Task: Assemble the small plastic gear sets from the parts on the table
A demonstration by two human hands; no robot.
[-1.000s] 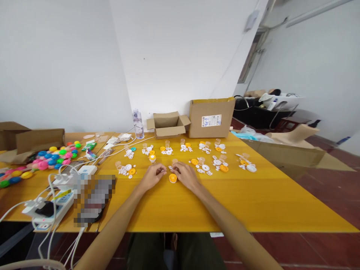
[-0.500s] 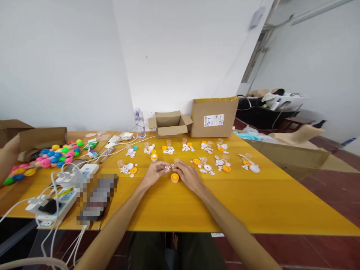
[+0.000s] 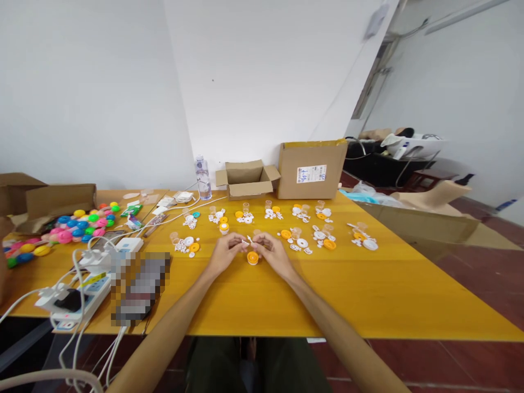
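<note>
My left hand (image 3: 226,251) pinches a small white plastic piece with holes (image 3: 245,243) between thumb and fingertips. Close beside it, my right hand (image 3: 270,251) is closed on a small, thin white plastic piece (image 3: 250,239) whose exact shape is too small to make out. Just below the fingertips an orange and white round plastic part (image 3: 252,258) stands on the table. A similar capped round part (image 3: 224,228) sits beyond my left hand. Behind my right fingers a clear plastic cup is partly hidden.
Groups of clear cups, orange and white discs and perforated pieces (image 3: 302,243) spread across the wooden table (image 3: 262,311). Two cardboard boxes (image 3: 313,170) and a water bottle (image 3: 202,177) stand behind. Power strips (image 3: 98,286), a blurred-out device (image 3: 143,289) and colourful balls (image 3: 77,226) lie left.
My right hand has lifted from the tabletop and now holds a small white piece near the left hand's piece. At the far left, another person's arm has moved back toward the edge.
</note>
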